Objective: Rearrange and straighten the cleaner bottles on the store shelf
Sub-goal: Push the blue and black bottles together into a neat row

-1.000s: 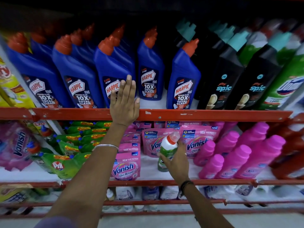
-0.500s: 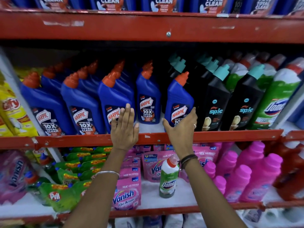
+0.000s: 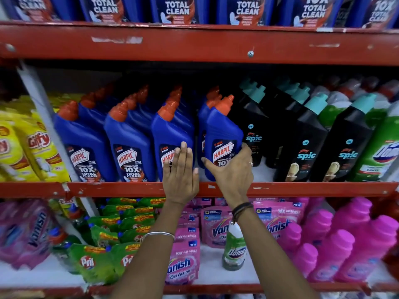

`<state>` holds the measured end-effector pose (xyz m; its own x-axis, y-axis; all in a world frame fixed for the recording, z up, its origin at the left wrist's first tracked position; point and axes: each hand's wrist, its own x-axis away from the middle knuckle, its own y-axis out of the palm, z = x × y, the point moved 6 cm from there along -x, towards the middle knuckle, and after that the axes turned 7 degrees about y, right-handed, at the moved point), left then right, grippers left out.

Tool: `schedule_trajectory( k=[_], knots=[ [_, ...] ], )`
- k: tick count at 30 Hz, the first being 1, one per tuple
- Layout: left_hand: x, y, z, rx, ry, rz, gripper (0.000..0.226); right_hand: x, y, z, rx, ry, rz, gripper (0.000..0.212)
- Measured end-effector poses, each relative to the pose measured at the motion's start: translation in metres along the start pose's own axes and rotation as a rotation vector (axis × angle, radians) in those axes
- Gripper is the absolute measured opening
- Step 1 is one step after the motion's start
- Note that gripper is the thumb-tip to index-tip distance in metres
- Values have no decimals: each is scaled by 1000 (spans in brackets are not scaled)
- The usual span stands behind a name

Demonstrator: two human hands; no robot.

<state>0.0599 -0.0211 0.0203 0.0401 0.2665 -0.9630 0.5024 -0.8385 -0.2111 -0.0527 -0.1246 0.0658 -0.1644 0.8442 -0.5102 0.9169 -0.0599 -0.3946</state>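
Note:
Blue Harpic bottles with orange caps stand in rows on the middle shelf (image 3: pixel 121 188). My right hand (image 3: pixel 232 169) grips the lower part of the rightmost front Harpic bottle (image 3: pixel 222 134), which leans left. My left hand (image 3: pixel 180 175) lies flat, fingers together, against the front of the neighbouring Harpic bottle (image 3: pixel 170 137). Black Spic bottles (image 3: pixel 306 143) with teal caps stand to the right. A small green-and-white Domex bottle (image 3: pixel 234 249) stands alone on the shelf below, partly behind my right forearm.
Green Domex bottles (image 3: pixel 382 147) fill the far right of the middle shelf, yellow Giffy pouches (image 3: pixel 32 145) the far left. Below lie pink Vanish pouches (image 3: pixel 183 262), green Pril pouches (image 3: pixel 97 255) and pink bottles (image 3: pixel 345 251). A red shelf rail (image 3: pixel 194 44) runs overhead.
My right hand let go of the small Domex bottle on the lower shelf, rose to the middle shelf and closed on the Harpic bottle, shifting it left. The view tilted upward.

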Motion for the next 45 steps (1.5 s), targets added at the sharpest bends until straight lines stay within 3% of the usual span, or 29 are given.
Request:
schedule_trajectory(
  k=[10,17,20,22,24,27,31,34,40,45],
  knots=[
    [2,0,0,37,-3,10,58,15,6,0,96,32,29,112],
    [3,-1,-3,-2,19,-10,58,28,1,11,29,12,-17,103],
    [2,-2,-4,-11,26,8,58,27,-35,29,-200,-34,67,75],
    [1,0,-2,-9,16,12,59,12,-75,52,-320,-59,221,53],
    [2,2,1,-13,11,7,59,-12,-112,77,-363,-36,383,44],
    [2,2,2,-27,9,3,59,-51,-147,112,-322,60,477,54],
    [1,2,2,-49,3,5,59,-95,-157,151,-120,174,356,84],
    [1,2,3,-55,5,22,61,-115,-156,164,-26,188,270,95],
    [1,4,4,-74,10,35,59,-124,-165,166,83,197,295,92],
    [3,6,2,-82,13,27,60,-96,-185,152,-6,115,444,91]
  ],
)
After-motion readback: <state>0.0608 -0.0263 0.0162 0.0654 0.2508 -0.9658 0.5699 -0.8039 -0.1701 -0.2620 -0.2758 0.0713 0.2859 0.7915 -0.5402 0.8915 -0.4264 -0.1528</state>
